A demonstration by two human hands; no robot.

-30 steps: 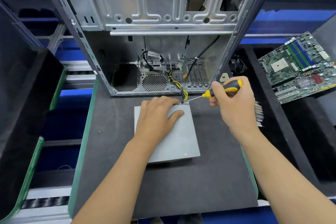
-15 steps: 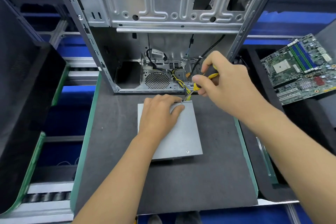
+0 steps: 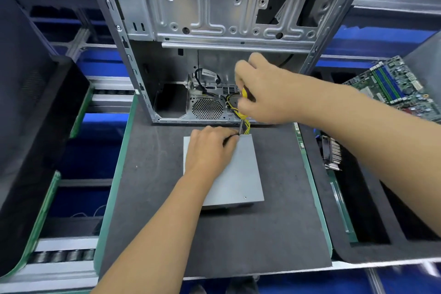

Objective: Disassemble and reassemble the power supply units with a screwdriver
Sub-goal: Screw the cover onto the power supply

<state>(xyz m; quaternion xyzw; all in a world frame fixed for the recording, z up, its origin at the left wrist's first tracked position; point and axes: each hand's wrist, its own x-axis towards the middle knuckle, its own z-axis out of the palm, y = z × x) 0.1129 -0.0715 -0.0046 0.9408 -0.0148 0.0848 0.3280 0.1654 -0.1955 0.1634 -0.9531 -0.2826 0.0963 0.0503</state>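
A: What has changed since a second ago?

B: The right hand [image 3: 267,93] has swung the screwdriver [image 3: 244,102] up from a flat slant to nearly upright, so the handle now stands over the far right corner of the power supply unit [image 3: 236,172].

A: Going left to right, what is there?

B: At the table's [image 3: 148,198] left edge stands a dark foam bin [image 3: 35,126]. In the middle of the table lies the grey power supply unit, flat, with its yellow cables [image 3: 247,126] running out of its far edge into the open computer case [image 3: 214,19] at the table's back edge.

A: And the left hand [image 3: 210,150]?

B: It rests on the unit's far left part, fingers curled at the far edge beside the screwdriver tip, likely to hold the box steady and guide the tip.

A: The right one?

B: Its fingers are wrapped round the yellow handle from above, a grip fit for turning a screw straight down. Beyond the right edge, a motherboard [image 3: 401,88] leans in a foam tray [image 3: 358,222].
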